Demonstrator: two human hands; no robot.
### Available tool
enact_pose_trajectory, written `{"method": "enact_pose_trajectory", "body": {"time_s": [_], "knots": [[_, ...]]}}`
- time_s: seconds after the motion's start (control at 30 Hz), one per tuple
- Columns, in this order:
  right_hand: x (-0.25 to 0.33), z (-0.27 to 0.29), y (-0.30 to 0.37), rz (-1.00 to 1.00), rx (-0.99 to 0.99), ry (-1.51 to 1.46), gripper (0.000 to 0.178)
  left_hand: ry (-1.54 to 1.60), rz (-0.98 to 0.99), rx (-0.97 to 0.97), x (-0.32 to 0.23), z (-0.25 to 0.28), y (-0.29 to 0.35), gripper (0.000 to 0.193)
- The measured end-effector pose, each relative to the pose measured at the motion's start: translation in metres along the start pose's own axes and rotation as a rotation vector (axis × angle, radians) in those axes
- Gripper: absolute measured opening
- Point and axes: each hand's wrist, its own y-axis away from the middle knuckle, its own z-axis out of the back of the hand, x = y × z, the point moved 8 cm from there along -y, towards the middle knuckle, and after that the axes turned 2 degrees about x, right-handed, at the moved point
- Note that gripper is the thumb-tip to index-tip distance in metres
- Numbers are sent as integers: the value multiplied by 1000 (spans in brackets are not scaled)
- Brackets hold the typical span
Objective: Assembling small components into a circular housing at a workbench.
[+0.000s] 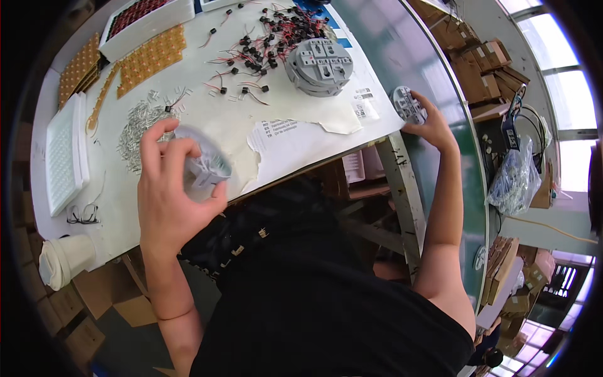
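My left hand (168,195) is closed around a round, hollow light-grey plastic housing (217,164), held tilted above the table's front edge and blurred by motion. Over the green belt to the right, my right hand (434,125) grips the rim of a round grey plastic disc (407,104) with dark slots on its face. Similar discs form a short stack (320,66) on the white table. Behind them spreads a heap of small black round components with red and black wires (276,38). Left of centre lies a pile of small silvery pieces (141,135).
Gold perforated panels (151,60), a white box (151,31) of red-and-black parts and white trays (68,154) occupy the table's left. Glasses (83,214) and a cup (66,257) sit nearby. A torn paper sheet (295,147) covers the front. Cartons (490,60) stand beyond the belt (461,188).
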Motion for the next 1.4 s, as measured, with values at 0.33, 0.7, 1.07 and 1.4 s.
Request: {"method": "enact_pose_trajectory", "body": {"time_s": [0.33,0.7,1.07,1.4], "knots": [[165,-36,16,223,223,-147,86,362,21,-225,77,-6,55,92],[392,-136,36,488,330,-363,18,289,51,-59,136,-26,65,111],[450,-205,25,704,440,-32,28,313,83,-29,161,-35,64,109],[452,-216,30,756,330,-5,29,311,47,-55,164,-39,62,108]]}}
